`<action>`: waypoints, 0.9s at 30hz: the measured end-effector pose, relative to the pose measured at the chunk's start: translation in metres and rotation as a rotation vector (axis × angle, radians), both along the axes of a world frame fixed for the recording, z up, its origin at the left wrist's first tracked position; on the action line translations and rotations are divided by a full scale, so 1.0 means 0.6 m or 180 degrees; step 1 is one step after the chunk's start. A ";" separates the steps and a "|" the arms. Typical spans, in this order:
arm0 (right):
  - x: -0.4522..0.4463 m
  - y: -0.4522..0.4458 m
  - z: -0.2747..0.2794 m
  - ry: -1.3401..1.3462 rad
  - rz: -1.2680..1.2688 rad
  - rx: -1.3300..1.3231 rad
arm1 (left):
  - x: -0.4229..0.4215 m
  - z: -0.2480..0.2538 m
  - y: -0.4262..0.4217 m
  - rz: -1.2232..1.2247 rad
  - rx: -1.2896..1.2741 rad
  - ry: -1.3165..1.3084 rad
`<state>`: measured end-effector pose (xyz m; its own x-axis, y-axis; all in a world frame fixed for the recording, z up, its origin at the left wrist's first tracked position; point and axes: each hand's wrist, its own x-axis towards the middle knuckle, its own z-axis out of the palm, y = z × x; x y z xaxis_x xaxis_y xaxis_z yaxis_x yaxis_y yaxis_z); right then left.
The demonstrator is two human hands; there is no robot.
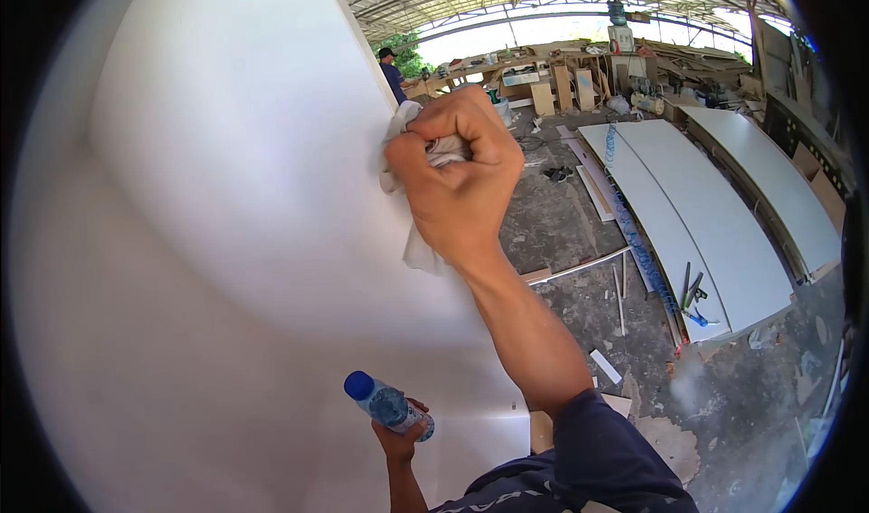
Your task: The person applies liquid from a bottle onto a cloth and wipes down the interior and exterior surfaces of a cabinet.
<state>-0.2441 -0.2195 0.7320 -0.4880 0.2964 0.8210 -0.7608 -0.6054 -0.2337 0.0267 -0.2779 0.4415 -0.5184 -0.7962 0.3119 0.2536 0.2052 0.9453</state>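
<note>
My right hand (466, 174) is closed around a bunched whitish cloth (424, 252), pressed against the large white panel (244, 169) near its right edge. Part of the cloth hangs below the hand, and some shows above and between the fingers. Lower down, my left hand (398, 439) grips a clear plastic bottle (389, 408) with a blue cap, tilted in front of the panel. The bottle's label is partly covered by my fingers. White surface fills the whole left side of the view.
Long white boards (688, 214) lie stacked at the right, with a coiled blue air hose (638, 246) and tools (695, 296) on them. Wood strips and scraps litter the concrete floor (561, 214). A person (393, 75) in a dark cap stands by a cluttered bench behind.
</note>
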 end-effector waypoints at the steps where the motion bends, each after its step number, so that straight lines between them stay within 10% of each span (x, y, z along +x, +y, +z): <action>1: -0.001 -0.003 0.008 0.0132 -0.0264 -0.0092 | -0.001 -0.002 -0.004 -0.0005 -0.0040 0.0003; 10: 0.001 0.024 -0.255 0.1464 -0.2441 0.1424 | 0.005 -0.030 -0.012 0.0027 0.0160 0.0048; 20: -0.013 -0.014 0.341 0.1800 -0.3893 0.0801 | -0.013 -0.017 0.001 0.0068 0.0346 0.0318; 22: -0.002 -0.040 0.334 0.1814 -0.4400 0.0209 | -0.015 -0.035 -0.001 0.0252 0.0279 0.0271; 27: 0.005 -0.048 0.191 0.3602 -0.3651 0.2173 | -0.018 -0.030 0.012 0.0277 0.0397 0.0345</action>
